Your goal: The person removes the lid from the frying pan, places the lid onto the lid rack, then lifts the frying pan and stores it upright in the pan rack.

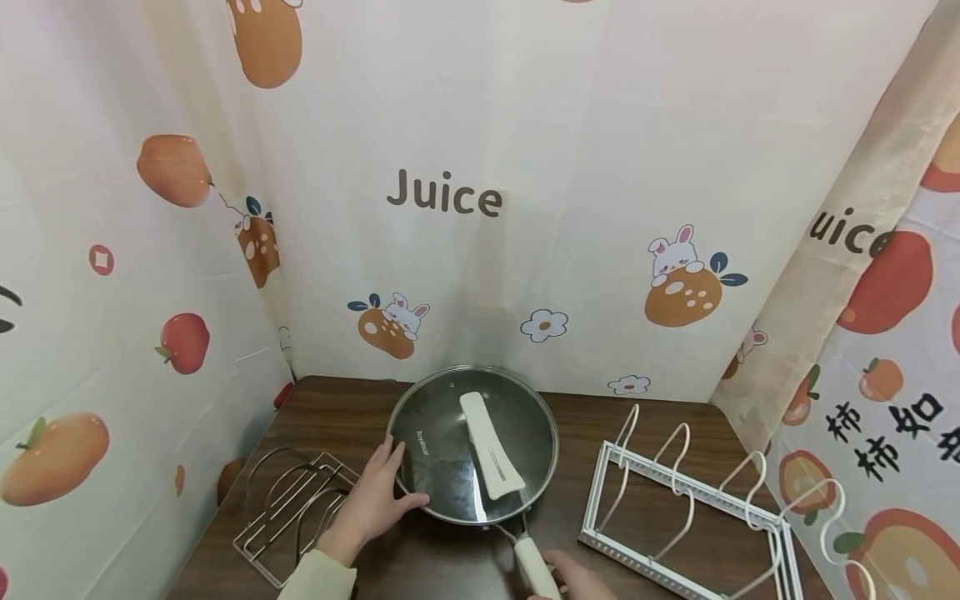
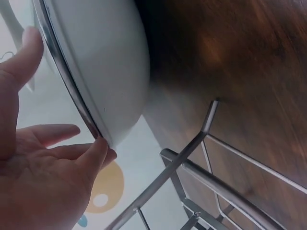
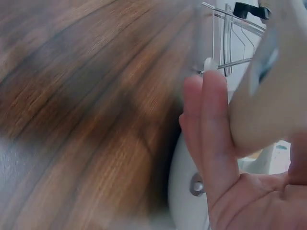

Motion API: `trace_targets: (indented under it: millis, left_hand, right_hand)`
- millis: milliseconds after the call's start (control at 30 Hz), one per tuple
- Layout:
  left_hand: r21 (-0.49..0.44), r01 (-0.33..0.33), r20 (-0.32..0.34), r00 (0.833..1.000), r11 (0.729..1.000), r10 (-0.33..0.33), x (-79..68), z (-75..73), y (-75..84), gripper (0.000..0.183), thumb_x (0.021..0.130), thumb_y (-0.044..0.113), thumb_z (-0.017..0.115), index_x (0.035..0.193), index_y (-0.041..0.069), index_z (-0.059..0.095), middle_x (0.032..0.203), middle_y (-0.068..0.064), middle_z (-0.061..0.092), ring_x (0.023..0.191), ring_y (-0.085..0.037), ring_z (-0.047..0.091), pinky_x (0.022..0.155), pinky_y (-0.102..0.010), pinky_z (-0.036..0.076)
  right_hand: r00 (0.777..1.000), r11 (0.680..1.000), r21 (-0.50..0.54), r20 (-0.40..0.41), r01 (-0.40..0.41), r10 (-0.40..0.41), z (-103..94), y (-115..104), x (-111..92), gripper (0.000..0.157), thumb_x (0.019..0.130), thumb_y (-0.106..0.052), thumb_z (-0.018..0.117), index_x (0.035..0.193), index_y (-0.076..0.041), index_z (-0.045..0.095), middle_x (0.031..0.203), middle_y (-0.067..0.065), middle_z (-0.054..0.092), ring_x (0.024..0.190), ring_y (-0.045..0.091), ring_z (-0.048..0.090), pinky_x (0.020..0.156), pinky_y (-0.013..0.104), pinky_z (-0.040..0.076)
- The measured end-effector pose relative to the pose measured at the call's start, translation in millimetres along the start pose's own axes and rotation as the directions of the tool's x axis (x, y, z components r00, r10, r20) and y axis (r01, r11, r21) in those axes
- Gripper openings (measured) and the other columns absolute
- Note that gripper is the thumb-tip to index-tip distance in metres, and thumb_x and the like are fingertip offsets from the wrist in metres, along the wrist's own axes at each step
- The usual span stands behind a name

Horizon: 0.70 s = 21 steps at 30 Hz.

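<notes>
So, white-sided round frying pan sits on the brown wood-grain tabletop, right hand gripping its cream handle, left hand spread against the rim; tilting could slide the round glass lid off, if it's loose.

Left wrist view: top edge crops pan; bottom and right edges crop wire rack; left edge crops left hand. Head view: bottom edge cuts off right hand, end of handle, part of white rack. Lettering on lid too small to read. Right wrist view: bench blurred; dark thing at upper right, kind unclear.
</notes>
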<state>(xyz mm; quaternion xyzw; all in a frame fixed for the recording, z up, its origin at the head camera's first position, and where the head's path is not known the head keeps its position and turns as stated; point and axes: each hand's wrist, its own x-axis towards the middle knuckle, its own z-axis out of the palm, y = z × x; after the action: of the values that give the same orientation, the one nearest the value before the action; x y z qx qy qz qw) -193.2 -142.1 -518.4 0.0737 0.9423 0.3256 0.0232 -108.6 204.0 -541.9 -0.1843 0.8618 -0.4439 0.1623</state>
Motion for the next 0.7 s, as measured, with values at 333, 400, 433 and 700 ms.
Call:
trace_targets:
  millis: [333,400,433,700]
  left_hand:
    - [-0.056,0.018,0.028,0.999,0.998,-0.017,1.4,6.8,1.4,0.122,0.07,0.047,0.093,0.155,-0.013,0.03,0.168,-0.033,0.016,0.154,-0.053,0.02,0.118,-0.066,0.034]
    - [-0.081,0.021,0.037,0.999,0.997,-0.018,3.3,7.1,0.1,0.121,0.07,0.044,0.094,0.155,-0.013,0.03,0.169,-0.032,0.015,0.155,-0.053,0.018,0.119,-0.066,0.033]
    - [-0.092,0.024,0.041,0.999,0.995,-0.021,4.6,7.1,-0.7,0.12,0.071,0.042,0.094,0.155,-0.013,0.03,0.169,-0.032,0.014,0.155,-0.052,0.017,0.119,-0.066,0.033]
    - [-0.123,0.034,0.049,0.998,0.992,-0.029,12.3,5.0,-5.7,0.118,0.073,0.04,0.094,0.156,-0.012,0.028,0.17,-0.028,0.013,0.155,-0.051,0.02,0.119,-0.065,0.033]
  right_hand:
    - [0.978,0.869,0.479,0.206,-0.124,0.026,-7.9,-6,6,0.052,0.099,-0.012,0.065,0.124,0.028,0.044,0.099,0.023,0.074,0.077,0.003,0.066,0.066,0.015,0.052]
    - [0.977,0.86,0.494,0.21,-0.129,0.025,-5.0,-5,8,0.052,0.099,-0.012,0.066,0.124,0.029,0.043,0.099,0.02,0.074,0.077,0.003,0.067,0.067,0.015,0.053]
    - [0.977,0.856,0.501,0.211,-0.129,0.024,-3.2,-5,9,0.053,0.099,-0.012,0.066,0.124,0.029,0.042,0.099,0.019,0.074,0.077,0.003,0.067,0.068,0.015,0.053]
    - [0.975,0.807,0.561,0.211,-0.182,0.073,13.6,-14,14,0.061,0.097,-0.019,0.073,0.125,0.025,0.042,0.094,0.005,0.074,0.077,0.005,0.066,0.069,0.017,0.055]
